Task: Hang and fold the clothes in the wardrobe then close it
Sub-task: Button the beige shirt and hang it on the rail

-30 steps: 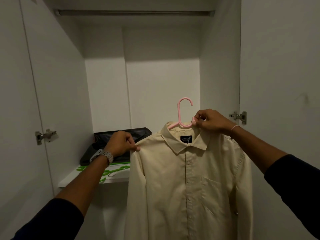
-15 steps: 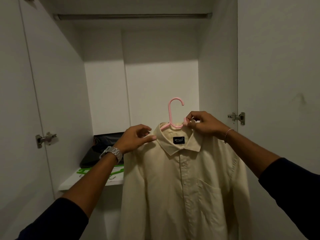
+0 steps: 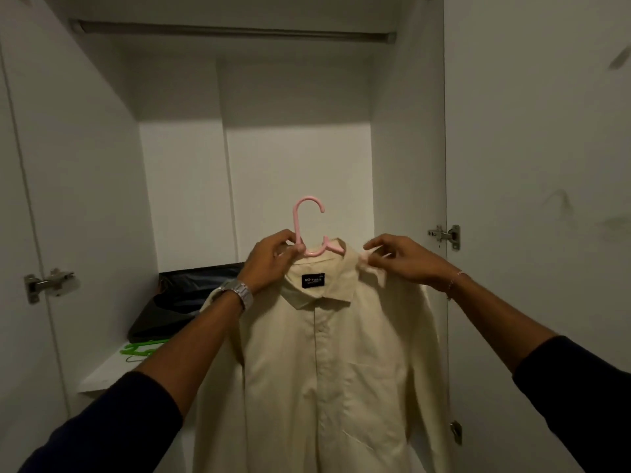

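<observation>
**Hands swapped on the hanger; shirt not yet on the rail**

Since half a second ago your left hand (image 3: 273, 259) has come off the collar side and onto the pink hanger (image 3: 309, 230); its grip is now curled round the neck just below the hook. Your right hand (image 3: 406, 259) has let go of the hanger and pinches the shirt's far collar and shoulder cloth.

Cream shirt (image 3: 327, 363) hangs on the hanger in front of the open wardrobe, well below the rail (image 3: 232, 30).

Beside it: black bag (image 3: 177, 302) on the shelf (image 3: 106, 373), green hangers (image 3: 141, 348) in front of the bag.

Risk, as judged: tugging the right shoulder could pull the cloth off the hanger arm, since only one hand holds the hanger. The rail is a long reach up; a tilted hook could miss it.
</observation>
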